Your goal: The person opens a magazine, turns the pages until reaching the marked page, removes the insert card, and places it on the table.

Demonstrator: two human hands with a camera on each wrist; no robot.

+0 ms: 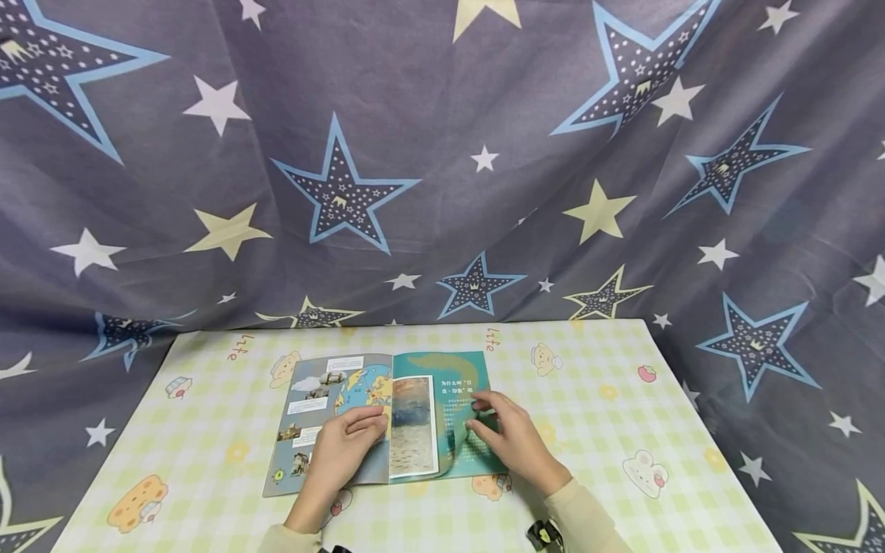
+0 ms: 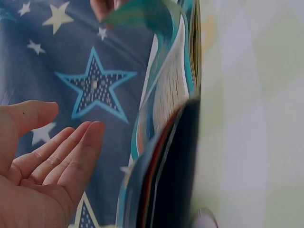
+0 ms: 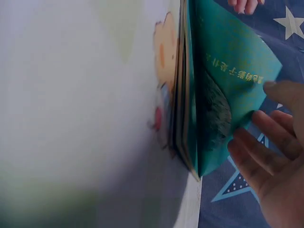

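Note:
An illustrated book point(image 1: 408, 361) lies spread on the table. Grey paper with a map fills its left page point(image 1: 369, 461); its right side is green with Chinese text and a painting point(image 1: 412, 430). Over the left page hovers my left hand point(image 1: 349, 445), fingers loosely extended with nothing between them in the left wrist view. At the right side, the fingers of my right hand point(image 1: 515, 438) touch the outer edge of a lifted green page point(image 3: 237, 66). That page bends up and leftward, showing yellow lettering on its underside. My right fingers are spread and slightly bent against it.
The table point(image 1: 207, 430) wears a green-checked cloth with cartoon prints. Behind it hangs a dark curtain point(image 1: 442, 192) patterned with stars. A black device point(image 1: 545, 534) sits by my right sleeve at the near edge.

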